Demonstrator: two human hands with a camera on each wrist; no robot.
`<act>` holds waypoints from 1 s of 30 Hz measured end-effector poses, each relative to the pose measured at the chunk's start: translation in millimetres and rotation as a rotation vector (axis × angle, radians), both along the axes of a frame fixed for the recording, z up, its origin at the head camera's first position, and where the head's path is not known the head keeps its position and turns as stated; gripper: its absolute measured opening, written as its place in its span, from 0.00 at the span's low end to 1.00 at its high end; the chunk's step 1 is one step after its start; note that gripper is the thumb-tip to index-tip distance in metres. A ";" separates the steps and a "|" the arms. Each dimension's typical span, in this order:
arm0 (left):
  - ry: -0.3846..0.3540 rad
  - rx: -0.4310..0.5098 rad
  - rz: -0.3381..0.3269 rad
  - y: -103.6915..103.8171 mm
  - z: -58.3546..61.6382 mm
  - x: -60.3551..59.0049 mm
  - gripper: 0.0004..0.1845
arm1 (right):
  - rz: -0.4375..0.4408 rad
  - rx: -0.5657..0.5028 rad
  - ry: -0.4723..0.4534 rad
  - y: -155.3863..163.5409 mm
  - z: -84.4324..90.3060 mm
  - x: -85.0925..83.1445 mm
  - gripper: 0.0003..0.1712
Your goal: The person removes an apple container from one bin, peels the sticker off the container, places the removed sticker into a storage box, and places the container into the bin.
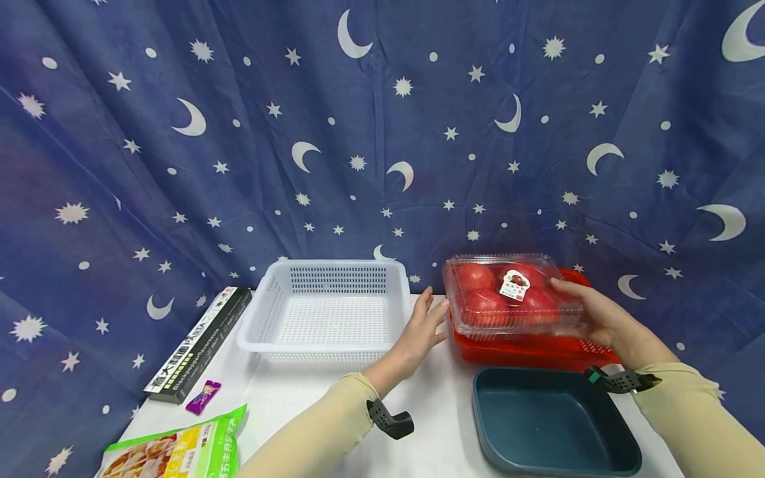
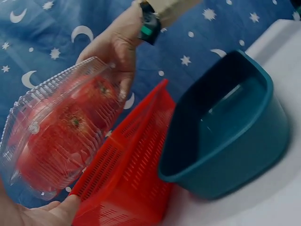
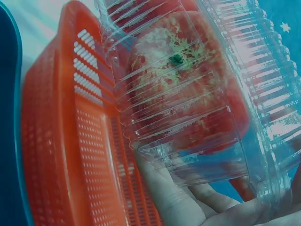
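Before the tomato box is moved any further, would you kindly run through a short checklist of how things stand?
1. Right hand grips the clear tomato box: ok.
2. Left hand supports the box: not ok, fingers straight beside its left edge; contact cannot tell.
3. Box lid closed: ok, tomatoes inside.
4. Box lifted off the red basket: ok, gap visible in wrist views.
5. White basket free of contents: ok.
6. Teal tray free of contents: ok.
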State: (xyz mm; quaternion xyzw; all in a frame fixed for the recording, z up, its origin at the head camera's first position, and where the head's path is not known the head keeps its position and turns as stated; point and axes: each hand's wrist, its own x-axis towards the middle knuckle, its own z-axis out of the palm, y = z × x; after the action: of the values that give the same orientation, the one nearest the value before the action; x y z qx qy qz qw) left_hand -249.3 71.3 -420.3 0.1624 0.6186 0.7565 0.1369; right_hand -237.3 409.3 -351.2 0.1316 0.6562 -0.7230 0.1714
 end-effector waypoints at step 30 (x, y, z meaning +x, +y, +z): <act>-0.240 0.151 -0.012 -24.3 7.2 7.3 0.53 | 0.117 -0.085 0.078 -58.7 -10.4 9.8 0.27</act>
State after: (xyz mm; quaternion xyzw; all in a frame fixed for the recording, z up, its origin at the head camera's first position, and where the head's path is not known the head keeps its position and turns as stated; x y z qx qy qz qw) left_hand -242.0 47.0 -413.1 0.0843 0.5380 0.8141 0.2018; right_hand -227.5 350.6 -361.6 0.0574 0.6377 -0.7434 0.1933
